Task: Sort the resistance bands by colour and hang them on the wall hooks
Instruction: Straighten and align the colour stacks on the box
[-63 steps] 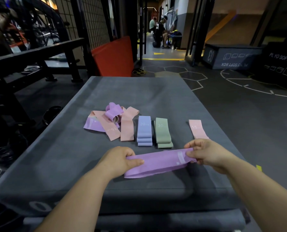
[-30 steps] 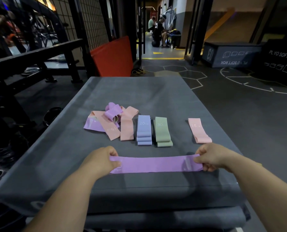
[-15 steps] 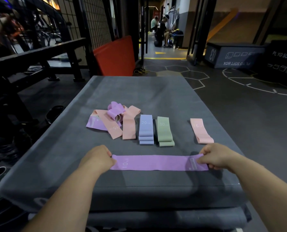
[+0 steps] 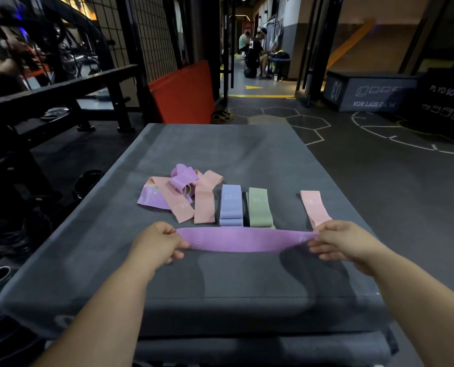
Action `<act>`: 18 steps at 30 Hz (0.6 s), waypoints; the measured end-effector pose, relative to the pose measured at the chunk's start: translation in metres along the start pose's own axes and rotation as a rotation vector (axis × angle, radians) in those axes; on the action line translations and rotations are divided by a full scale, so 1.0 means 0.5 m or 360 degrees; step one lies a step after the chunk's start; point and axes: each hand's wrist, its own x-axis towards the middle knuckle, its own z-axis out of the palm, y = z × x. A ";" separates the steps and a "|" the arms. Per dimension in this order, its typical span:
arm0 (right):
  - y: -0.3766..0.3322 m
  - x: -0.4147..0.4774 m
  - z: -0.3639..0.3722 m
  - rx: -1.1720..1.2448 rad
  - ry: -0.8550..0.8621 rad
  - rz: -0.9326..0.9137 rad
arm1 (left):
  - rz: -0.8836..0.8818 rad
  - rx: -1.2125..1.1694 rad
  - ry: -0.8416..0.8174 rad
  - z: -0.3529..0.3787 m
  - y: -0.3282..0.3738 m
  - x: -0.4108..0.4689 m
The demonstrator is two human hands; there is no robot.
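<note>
Pink band (image 4: 314, 207) just behind held purple band (image 4: 247, 239).

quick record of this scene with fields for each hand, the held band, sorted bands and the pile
left hand: pinches purple band's left end
right hand: pinches its right end
purple band: spread between the hands, seemingly just above the grey box
sorted: blue stack and green stack side by side; pink band apart, further right
pile: pink and purple bands tangled, left of the blue stack
</note>
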 end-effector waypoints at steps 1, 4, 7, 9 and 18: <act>-0.001 -0.001 -0.001 0.0063 0.0002 -0.0008 | 0.0008 -0.0050 0.0007 -0.003 -0.002 0.003; 0.001 -0.002 -0.002 0.0144 0.0038 -0.0036 | -0.0017 -0.0138 0.0019 -0.010 -0.001 0.003; 0.009 -0.003 0.006 -0.0114 0.0054 -0.0100 | -0.0010 0.0053 0.0093 -0.016 0.000 -0.011; 0.014 -0.001 0.015 -0.0333 0.0043 -0.0128 | 0.0046 0.0281 0.0199 -0.019 -0.007 -0.015; 0.015 -0.003 0.029 -0.0745 -0.0157 -0.0178 | -0.0015 0.0857 0.0192 -0.034 -0.007 -0.032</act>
